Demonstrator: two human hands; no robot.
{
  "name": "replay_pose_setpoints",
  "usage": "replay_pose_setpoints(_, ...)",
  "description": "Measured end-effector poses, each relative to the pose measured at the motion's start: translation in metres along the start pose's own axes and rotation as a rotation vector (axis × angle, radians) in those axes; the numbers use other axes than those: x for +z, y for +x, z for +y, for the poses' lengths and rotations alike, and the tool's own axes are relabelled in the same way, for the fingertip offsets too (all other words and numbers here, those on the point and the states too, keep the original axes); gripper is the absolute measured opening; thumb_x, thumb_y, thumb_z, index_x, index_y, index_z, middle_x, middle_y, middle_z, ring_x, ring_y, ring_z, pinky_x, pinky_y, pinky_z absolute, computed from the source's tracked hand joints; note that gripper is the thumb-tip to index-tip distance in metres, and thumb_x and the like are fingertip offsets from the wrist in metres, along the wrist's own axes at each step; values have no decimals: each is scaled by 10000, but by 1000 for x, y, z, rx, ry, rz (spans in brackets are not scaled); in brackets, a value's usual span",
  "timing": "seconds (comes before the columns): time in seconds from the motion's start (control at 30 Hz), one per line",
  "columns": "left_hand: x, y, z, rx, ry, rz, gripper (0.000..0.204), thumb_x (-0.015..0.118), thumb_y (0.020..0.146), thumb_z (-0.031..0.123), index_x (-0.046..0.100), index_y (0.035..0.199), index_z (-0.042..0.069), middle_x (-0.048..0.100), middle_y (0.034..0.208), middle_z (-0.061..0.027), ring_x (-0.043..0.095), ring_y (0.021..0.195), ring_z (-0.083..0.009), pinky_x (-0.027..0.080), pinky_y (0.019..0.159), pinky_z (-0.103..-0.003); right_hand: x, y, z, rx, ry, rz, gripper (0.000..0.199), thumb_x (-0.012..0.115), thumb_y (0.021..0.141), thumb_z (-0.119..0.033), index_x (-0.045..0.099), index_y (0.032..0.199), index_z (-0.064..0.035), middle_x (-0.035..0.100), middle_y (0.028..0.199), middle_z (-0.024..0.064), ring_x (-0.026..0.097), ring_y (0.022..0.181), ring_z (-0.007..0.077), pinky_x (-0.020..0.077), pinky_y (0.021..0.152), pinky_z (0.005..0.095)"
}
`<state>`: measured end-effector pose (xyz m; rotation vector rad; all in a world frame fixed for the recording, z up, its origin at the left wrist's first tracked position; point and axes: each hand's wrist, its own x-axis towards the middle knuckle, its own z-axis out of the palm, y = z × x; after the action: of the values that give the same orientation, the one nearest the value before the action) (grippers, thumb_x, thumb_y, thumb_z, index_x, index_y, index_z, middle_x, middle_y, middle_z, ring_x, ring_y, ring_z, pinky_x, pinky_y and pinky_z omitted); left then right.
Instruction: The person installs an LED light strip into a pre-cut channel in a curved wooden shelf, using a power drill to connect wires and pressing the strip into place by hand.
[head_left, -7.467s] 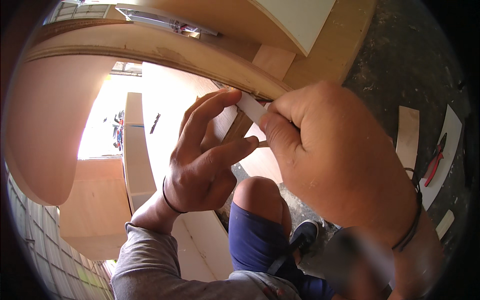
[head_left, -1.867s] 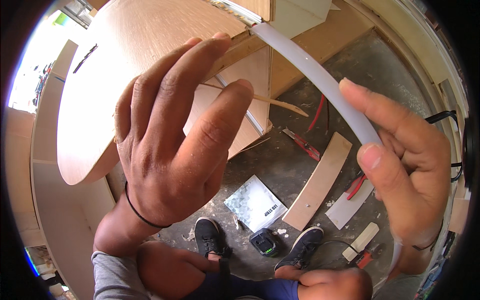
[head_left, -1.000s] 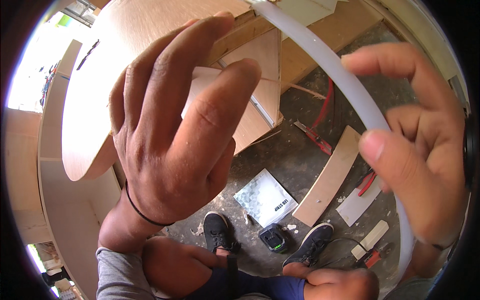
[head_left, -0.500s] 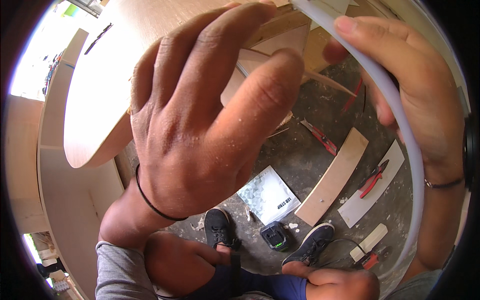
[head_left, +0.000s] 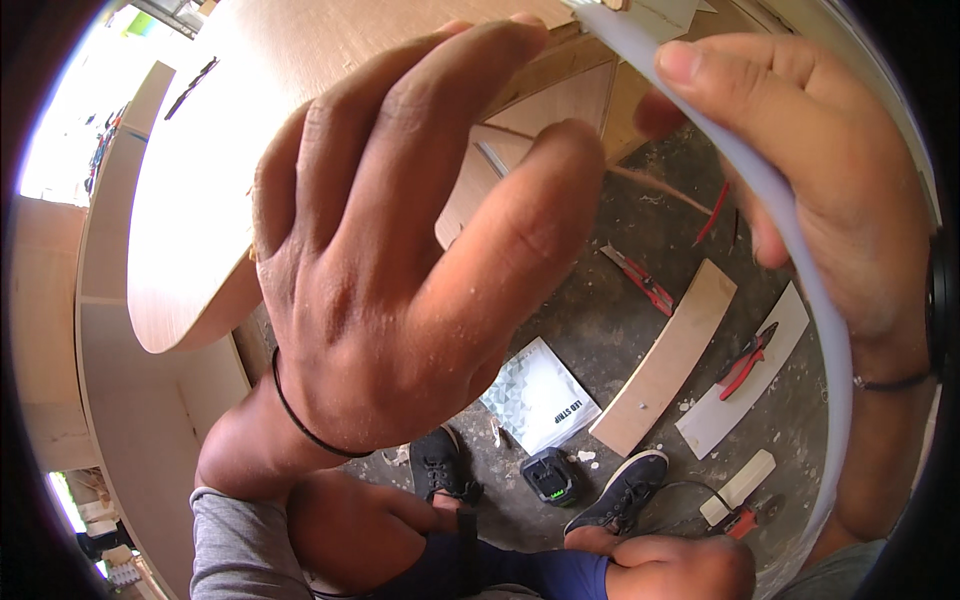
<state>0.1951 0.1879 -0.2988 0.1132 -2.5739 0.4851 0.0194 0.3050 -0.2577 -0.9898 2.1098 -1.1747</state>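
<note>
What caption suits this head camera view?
Right hand holding a long, curved white plastic-looking strip, left hand near a pale, round-cornered wooden board.

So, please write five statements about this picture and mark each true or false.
1. The right hand holds the white strip. True.
2. The pliers lie on the brown board. False: the pliers lie on the white sheet.
3. The red utility knife lies on the floor. True.
4. The left hand is clenched into a fist. False: the left hand has its thumb apart from its fingers.
5. Both shoes are white. False: the shoes are black.
</note>
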Motion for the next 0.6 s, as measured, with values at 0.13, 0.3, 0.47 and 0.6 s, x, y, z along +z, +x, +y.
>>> replay_pose_setpoints(0.13,31,-16,-39,223,119,277,664,489,595,-109,492,1225,100,531,1311,-209,545,1162,-352,377,984,-425,5,3,4,-71,61,-99,371,608,879,-382,651,840,-16,422,468,-51,335,397,11,231,405,167)
replay_pose_setpoints(0.3,0,-3,-9,94,42,89,616,498,608,-99,508,1199,75,538,1297,-223,548,1152,-365,381,980,-430,7,2,8,-24,184,19,339,625,874,-338,648,858,0,466,514,-28,335,407,22,239,408,177)
replay_pose_setpoints(0.47,-7,4,3,3,21,-19,592,499,620,-86,505,1191,73,540,1288,-227,546,1150,-370,374,982,-432,6,7,11,-63,201,15,335,598,890,-316,656,857,12,488,516,-19,364,409,28,255,405,187)
replay_pose_setpoints(0.6,-5,6,11,-84,-62,38,587,497,625,-86,486,1185,89,535,1288,-226,543,1153,-367,362,985,-436,5,1,2,-193,180,-111,356,569,909,-310,658,837,27,486,483,-13,401,404,35,281,394,199)
